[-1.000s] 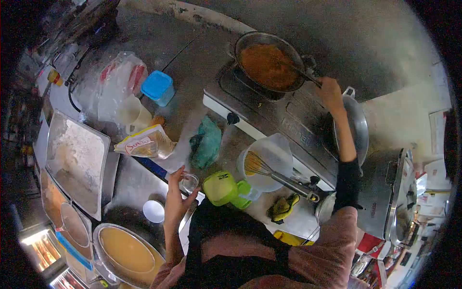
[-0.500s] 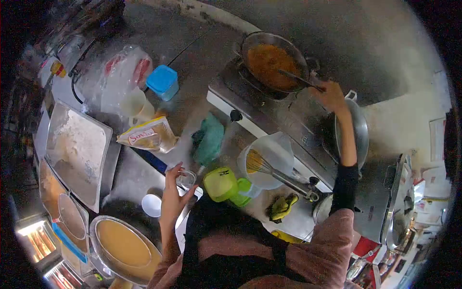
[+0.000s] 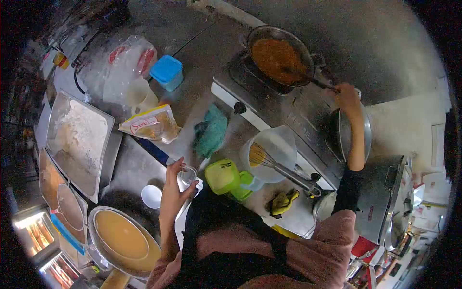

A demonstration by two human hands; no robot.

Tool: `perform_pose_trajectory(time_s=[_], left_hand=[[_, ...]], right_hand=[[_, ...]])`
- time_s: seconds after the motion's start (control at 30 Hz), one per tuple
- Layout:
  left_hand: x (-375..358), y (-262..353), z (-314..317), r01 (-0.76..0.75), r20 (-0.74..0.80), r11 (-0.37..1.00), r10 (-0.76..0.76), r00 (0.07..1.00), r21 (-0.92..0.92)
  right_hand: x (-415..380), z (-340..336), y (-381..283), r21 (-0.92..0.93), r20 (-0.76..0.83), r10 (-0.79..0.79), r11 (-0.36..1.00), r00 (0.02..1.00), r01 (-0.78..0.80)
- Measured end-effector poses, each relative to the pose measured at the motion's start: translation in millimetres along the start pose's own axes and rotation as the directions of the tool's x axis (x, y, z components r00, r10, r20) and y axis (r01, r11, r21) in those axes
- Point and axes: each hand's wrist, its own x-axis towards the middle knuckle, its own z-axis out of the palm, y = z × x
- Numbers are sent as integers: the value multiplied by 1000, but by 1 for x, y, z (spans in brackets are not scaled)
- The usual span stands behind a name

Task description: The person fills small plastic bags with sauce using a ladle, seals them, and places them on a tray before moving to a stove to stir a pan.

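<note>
My right hand is closed round the dark handle of a spatula, whose head is sunk in the orange-brown food in the wok. That wok sits on a gas stove. Lower left, my left hand grips a small clear cup between thumb and fingers; its contents I cannot make out. Close by are a small white bowl, a yellow-green container and a Sovia packet. A whisk rests in a translucent jug.
A teal cloth lies mid-table, near a blue-lidded box. At left stand a tray of white powder and a large basin of tan batter. A metal pan is right of the stove.
The spatula has moved to the right and its head has sunk lower in the food. My left thumb has closed in against the clear cup. The view has shifted slightly.
</note>
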Motion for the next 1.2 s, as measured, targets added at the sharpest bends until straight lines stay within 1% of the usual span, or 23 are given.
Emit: perform_pose_trajectory(time_s=[0.07,0.13,0.17,0.23,0.37,0.43,0.47,0.53,0.57,0.63,0.7,0.73,0.77,0.83,0.9,0.93,0.97,1.0,1.03,1.1,1.13,1.17,1.2], left_hand=[[-2,-2,0,-18,-5,1000,18,1000,2],[-2,-3,1,-40,-10,999,40,999,2],[-2,-2,1,-36,-10,999,36,999,-19],[0,0,1,-34,-13,999,33,999,-42],[6,6,3,-54,19,998,53,998,43],[10,7,6,-78,27,994,76,997,83],[15,6,10,-89,29,995,88,996,52],[30,12,17,-139,34,990,139,990,-9],[41,13,23,-138,37,990,139,990,-8],[65,6,42,-150,7,965,155,988,-216],[92,4,58,-69,48,887,102,994,-456],[104,3,66,-64,44,888,94,995,-456],[115,1,74,-12,90,895,58,994,-447],[135,-4,88,41,135,899,20,991,-436],[152,-10,103,272,386,818,-67,920,-507],[162,-20,115,268,388,819,-61,920,-508],[172,-33,131,442,500,694,-134,855,-569],[179,-40,143,598,613,539,-180,770,-593],[182,-41,149,595,614,542,-172,770,-594],[187,-44,159,725,698,335,-219,681,-602],[191,-45,163,725,699,337,-217,681,-601],[196,-47,167,766,733,237,-226,641,-597],[200,-48,170,798,766,133,-229,601,-587]], right_hand=[[7,7,4,-46,-7,19,999,1000,-19],[26,32,7,13,-138,-46,999,989,49],[26,28,-4,11,-141,-46,999,989,48],[23,15,-30,116,1,-119,986,993,118],[-12,-18,-33,161,8,-158,975,987,155],[-19,-30,-26,189,46,-50,981,998,40],[-13,-11,-10,189,49,-51,981,997,41],[11,45,27,-118,-256,-129,988,958,101],[20,48,23,-117,-254,-126,988,959,99],[31,53,5,7,-42,45,999,998,-45],[16,39,-6,97,-15,-13,995,1000,15],[8,27,-11,183,5,-74,981,997,72],[-1,11,-13,184,11,-83,980,997,79],[-12,-17,-14,84,132,-34,996,991,23],[-8,-18,-14,46,134,7,999,991,-13],[-4,-19,-13,9,133,51,999,990,-52],[1,-14,-15,6,128,56,998,990,-57],[7,-2,-20,34,-8,37,999,999,-36],[13,10,-22,58,-143,19,998,990,-11],[22,27,-22,114,-159,-31,992,987,50],[24,31,-23,173,-174,-85,978,981,115],[21,31,-18,172,-176,-83,978,981,114],[11,15,-21,173,-85,-108,977,991,121]])
